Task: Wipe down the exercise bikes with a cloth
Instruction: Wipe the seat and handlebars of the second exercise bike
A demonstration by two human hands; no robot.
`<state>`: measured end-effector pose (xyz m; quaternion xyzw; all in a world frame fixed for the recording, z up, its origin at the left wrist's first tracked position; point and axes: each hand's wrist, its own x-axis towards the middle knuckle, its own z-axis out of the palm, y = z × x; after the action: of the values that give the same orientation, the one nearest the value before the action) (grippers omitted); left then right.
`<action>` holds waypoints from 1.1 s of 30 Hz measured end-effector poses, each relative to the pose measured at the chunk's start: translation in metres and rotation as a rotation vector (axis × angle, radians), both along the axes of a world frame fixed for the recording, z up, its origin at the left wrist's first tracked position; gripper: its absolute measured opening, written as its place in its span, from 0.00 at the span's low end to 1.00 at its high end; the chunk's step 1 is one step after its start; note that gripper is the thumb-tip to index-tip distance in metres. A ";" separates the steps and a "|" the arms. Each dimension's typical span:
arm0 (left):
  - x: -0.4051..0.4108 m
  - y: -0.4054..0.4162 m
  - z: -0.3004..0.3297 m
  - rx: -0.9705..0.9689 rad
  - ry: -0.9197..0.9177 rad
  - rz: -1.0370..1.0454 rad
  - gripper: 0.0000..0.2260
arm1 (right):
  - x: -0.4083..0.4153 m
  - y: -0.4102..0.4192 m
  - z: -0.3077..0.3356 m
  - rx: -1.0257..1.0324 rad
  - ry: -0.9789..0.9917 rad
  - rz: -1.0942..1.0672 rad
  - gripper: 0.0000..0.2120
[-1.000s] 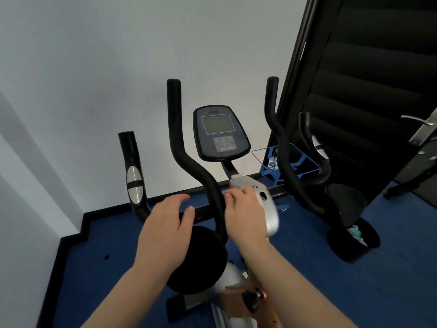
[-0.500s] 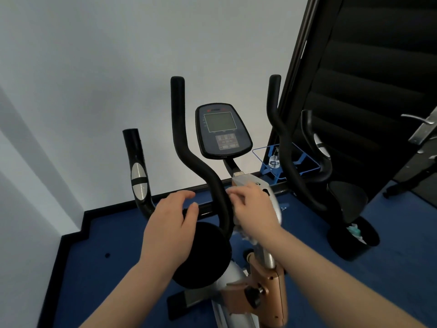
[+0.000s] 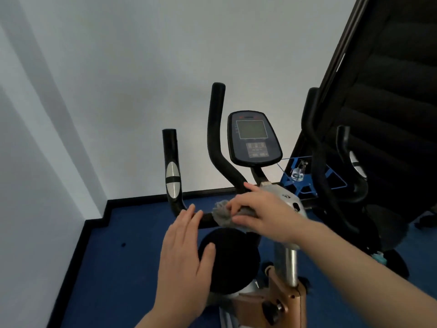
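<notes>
cloth (image 3: 223, 215) pinched in right hand (image 3: 264, 215), on handlebar (image 3: 205, 218)

Console (image 3: 254, 138) top strip: I see a reddish band of lettering above the screen, too blurred for me to read.
Console screen: blank grey from my view, no digits showing.
Console buttons: I make out a block of keys with pale marks under the screen; none legible.
Console left edge: a few small blue marks beside the screen, unreadable.
Silver stem cover (image 3: 289, 200): I see a small dark logo and a dark round mark; I cannot make out any letters.
Readable text overall: none that I can read.
</notes>
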<state>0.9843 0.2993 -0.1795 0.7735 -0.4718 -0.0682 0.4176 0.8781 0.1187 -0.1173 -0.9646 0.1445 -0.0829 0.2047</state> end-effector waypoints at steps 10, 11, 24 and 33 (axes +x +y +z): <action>-0.006 0.000 -0.014 0.038 0.080 0.064 0.26 | 0.044 0.013 0.009 -0.007 0.127 0.028 0.17; -0.006 0.000 -0.015 0.045 0.077 0.069 0.27 | 0.050 0.016 0.006 0.008 0.128 0.033 0.17; -0.009 0.004 -0.013 0.084 0.210 0.083 0.31 | 0.060 0.019 -0.002 -0.227 0.310 0.059 0.15; 0.051 0.021 -0.019 -0.082 0.255 -0.022 0.34 | 0.053 0.020 -0.002 0.067 0.326 -0.069 0.19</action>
<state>1.0354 0.3206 -0.1984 0.7355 -0.4256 -0.1512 0.5050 0.9307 0.1391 -0.1197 -0.9523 0.2112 0.0726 0.2077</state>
